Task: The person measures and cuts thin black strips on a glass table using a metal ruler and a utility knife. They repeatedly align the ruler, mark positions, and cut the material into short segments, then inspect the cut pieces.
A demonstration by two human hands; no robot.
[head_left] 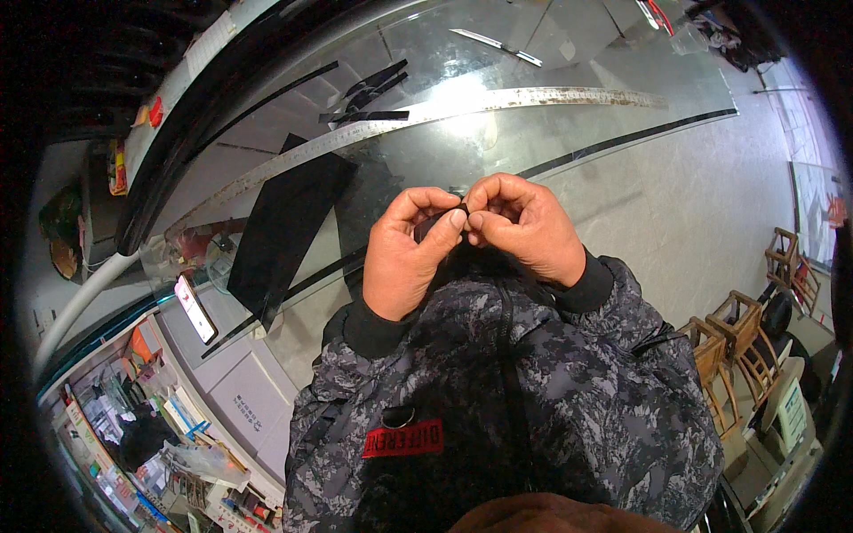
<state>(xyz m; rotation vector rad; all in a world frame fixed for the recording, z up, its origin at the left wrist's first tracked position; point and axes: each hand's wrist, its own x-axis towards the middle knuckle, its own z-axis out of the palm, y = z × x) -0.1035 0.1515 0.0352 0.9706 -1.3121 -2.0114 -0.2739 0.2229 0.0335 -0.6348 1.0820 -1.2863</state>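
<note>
My left hand (400, 253) and my right hand (530, 222) meet close in front of my jacket, above the near edge of a glass tabletop (413, 158). Both pinch a small black piece (463, 205) between thumb and fingertips; the fingers cover most of it, so its kind is unclear. Left of my hands a large black sheet (289, 222) lies at a slant on the glass. Beyond them a long metal ruler (569, 96) stretches across the top, with several cut black strips (378, 84) beside it. Farther back lies a slim cutter knife (498, 47).
A lit phone (195, 309) rests at the table's left end. Below it, an open compartment (169, 426) is crammed with tools and papers. Wooden stools (736, 320) stand on the floor at right. A pale curved pipe (84, 298) runs along the left.
</note>
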